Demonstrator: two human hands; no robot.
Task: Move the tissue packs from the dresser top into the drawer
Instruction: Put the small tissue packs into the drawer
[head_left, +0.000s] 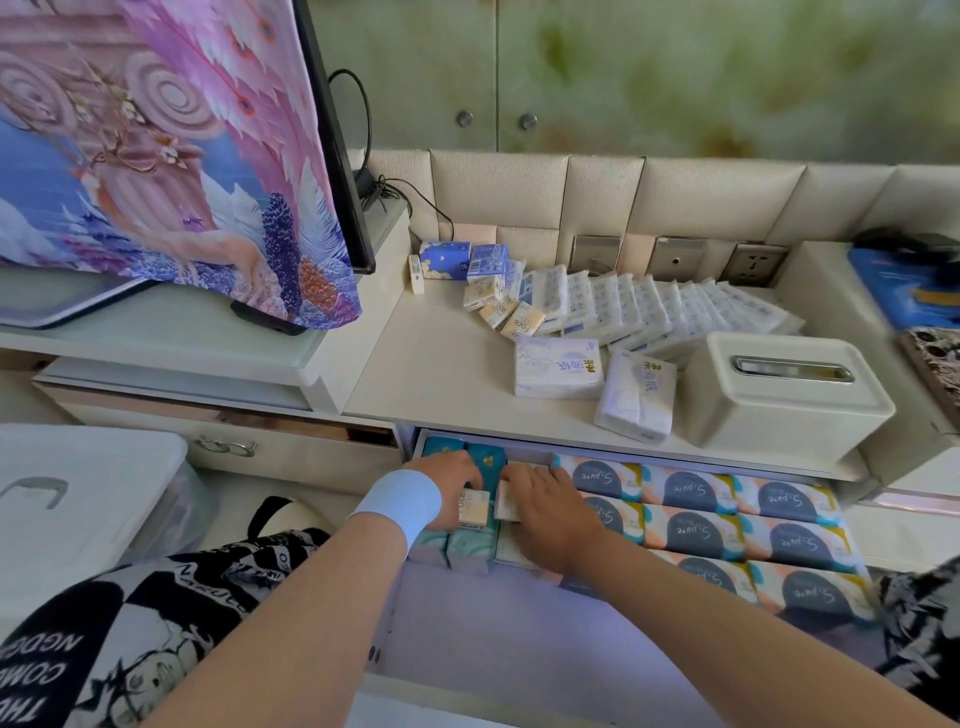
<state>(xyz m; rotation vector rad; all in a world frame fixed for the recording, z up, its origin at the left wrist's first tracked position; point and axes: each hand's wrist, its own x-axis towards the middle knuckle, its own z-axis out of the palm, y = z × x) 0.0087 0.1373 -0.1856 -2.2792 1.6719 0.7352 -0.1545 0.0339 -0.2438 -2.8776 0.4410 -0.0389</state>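
**Two small packs going into the drawer**

The left hand (453, 486) is closed round a little Face pack (474, 512), the right hand (550, 512) round a second pack (507, 503), both low in the drawer (519, 613) at six o'clock. Light, soft, film-slick, I'd guess; pinch the short sides. More tissue packs (639, 306) wait on the desk (441, 364) at one o'clock.

Two hands (452, 486) (550, 514), two large white tissue packs (558, 366) (636, 396)

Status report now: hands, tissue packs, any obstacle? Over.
Left hand grips small cream tissue pack inside open drawer. Right hand holds second cream pack beside it. Many white-blue flat packs wait on dresser top. Nothing blocks.
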